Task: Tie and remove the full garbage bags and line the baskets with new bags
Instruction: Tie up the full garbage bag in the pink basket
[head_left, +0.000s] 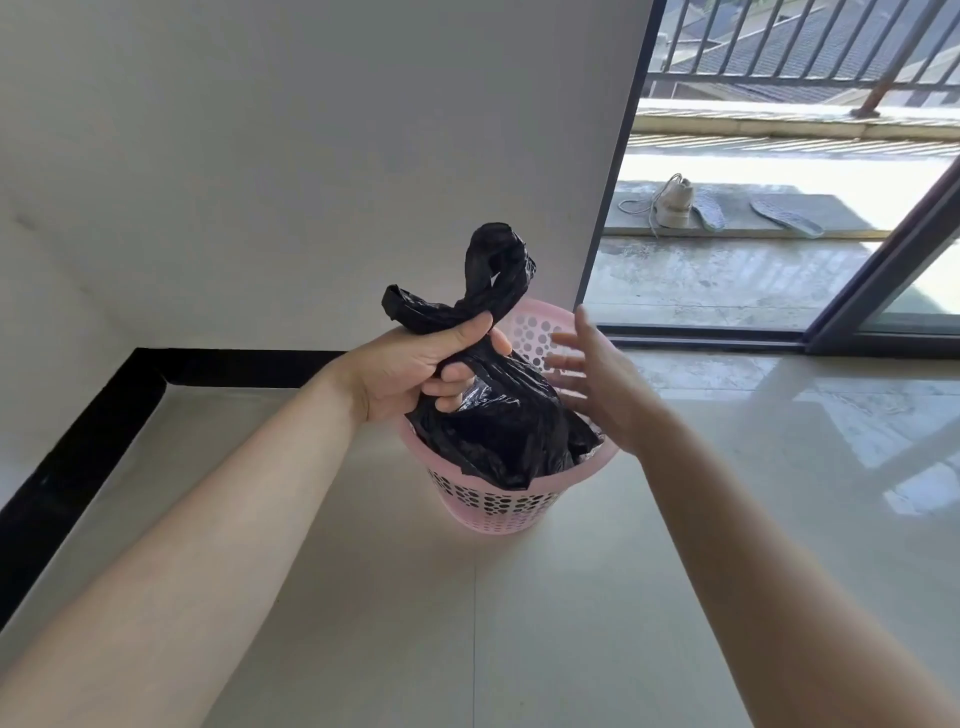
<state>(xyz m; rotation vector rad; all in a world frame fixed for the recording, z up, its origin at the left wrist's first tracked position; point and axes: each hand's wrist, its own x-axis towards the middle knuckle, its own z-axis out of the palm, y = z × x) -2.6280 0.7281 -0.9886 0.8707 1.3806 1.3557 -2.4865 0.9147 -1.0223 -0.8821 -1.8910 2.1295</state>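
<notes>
While a black bag (498, 426) sits with its lower part inside a pink basket (498, 506) on the floor (571, 597) near a wall (311, 156), a person's left hand (415, 369) grips its twisted neck, fingers and thumb curled tight round the plastic just under a loop and a loose end that stick up above the fist. The knot looks unfinished: should the grip slacken, the twist could unwind and the mouth reopen. A lift from here might also drag the light basket up with the bag, since nothing holds its rim down, and thin film hauled by one hand could tear at the neck. The right hand (597, 384) hovers just beside the bag, over the basket's right rim, palm turned towards the plastic, fingers straight and spread apart, holding nothing; whether its heel touches the bag cannot be told. Both bare forearms reach forward, the left from the lower left, the right from the lower right. Beyond a sliding door (883, 275), a shoe (672, 202) lies on a balcony
</notes>
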